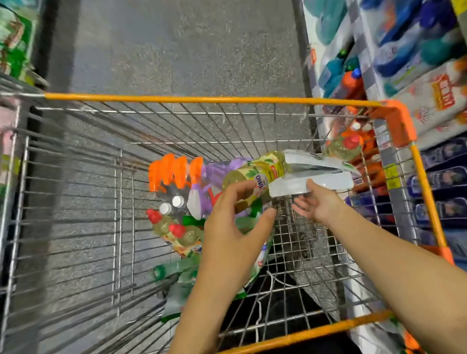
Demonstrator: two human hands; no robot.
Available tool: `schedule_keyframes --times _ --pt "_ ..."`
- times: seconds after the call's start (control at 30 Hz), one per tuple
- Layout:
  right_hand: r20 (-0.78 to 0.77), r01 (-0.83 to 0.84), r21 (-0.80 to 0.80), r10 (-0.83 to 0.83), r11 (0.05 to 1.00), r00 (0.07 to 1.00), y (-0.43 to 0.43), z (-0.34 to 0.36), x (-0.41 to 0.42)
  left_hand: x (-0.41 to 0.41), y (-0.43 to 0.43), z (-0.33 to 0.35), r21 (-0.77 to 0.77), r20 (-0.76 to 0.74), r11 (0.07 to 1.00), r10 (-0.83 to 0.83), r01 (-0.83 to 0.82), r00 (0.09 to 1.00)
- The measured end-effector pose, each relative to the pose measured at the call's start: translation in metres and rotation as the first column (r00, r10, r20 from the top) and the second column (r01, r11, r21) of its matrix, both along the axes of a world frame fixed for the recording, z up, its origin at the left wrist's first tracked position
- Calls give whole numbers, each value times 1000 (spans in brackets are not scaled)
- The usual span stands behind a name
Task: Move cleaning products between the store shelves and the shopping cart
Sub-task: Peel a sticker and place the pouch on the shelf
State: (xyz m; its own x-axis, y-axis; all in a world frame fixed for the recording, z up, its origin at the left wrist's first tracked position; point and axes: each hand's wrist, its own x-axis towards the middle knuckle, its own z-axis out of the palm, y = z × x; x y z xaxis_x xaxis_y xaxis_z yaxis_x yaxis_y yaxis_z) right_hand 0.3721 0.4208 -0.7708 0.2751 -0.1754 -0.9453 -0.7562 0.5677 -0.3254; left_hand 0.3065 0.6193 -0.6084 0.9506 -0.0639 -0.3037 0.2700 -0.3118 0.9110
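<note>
Wire shopping cart with orange-trigger spray bottles, red-capped bottles, perhaps green pouches

"The cart at centre frame?"
"Bare shiny metal wire; rim of smooth orange plastic."
"The bottle?"
"Clear glossy plastic; the white pack beside it, slick film; the floor above, matt and speckled."

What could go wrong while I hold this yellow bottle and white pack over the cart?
1. The white plastic pack only rests against the loose fingers of the right hand, so it could slide off.
2. The yellow labelled bottle, tilted in the left hand, might drop onto the red-capped bottles lying in the orange-rimmed wire cart.
</note>
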Motion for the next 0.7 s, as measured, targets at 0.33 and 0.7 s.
schedule_keyframes --times 0.33,0.7 --pt "271 164 -78 -137 983 953 -1 57 -21 -5 11 1 64 1 993 -98 98 995" --pt "686 77 -119 26 990 727 12 272 -89 -5 28 26 -40 15 838 -544 544 839"
